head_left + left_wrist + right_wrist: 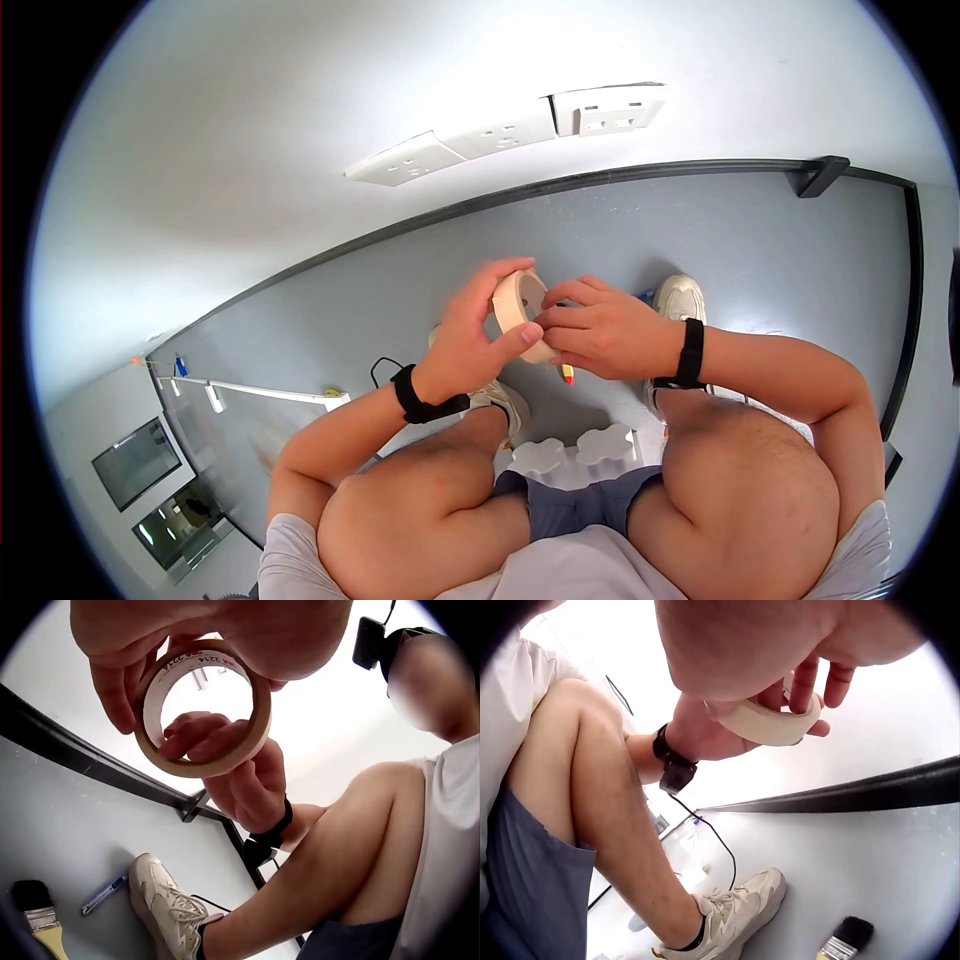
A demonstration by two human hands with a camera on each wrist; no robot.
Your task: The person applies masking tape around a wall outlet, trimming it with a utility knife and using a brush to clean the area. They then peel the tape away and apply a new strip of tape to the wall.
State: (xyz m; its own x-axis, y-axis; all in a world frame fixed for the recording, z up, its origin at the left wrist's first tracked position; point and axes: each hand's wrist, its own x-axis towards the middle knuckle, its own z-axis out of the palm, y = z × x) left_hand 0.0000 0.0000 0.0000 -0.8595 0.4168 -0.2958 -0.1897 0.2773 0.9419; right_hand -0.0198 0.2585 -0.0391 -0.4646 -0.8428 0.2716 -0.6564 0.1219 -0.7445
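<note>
A cream roll of masking tape (512,302) is held up in front of the knees, above the floor. My left hand (470,325) grips it, thumb on the near side and fingers around the far side. The right hand (610,330) is at the roll's right side with its fingers bent over the rim. Through the ring in the left wrist view, the right fingertips (199,735) show inside the opening. Printing marks the inner core of the tape. In the right wrist view, my right palm covers part of the roll (769,724).
On the floor lie a black-bristled paintbrush (37,915) and a blue utility knife (105,894), close to a shoe (161,900). White socket plates (500,135) line the wall over a dark skirting strip (450,208). A white wavy-edged object (570,455) stands between the legs.
</note>
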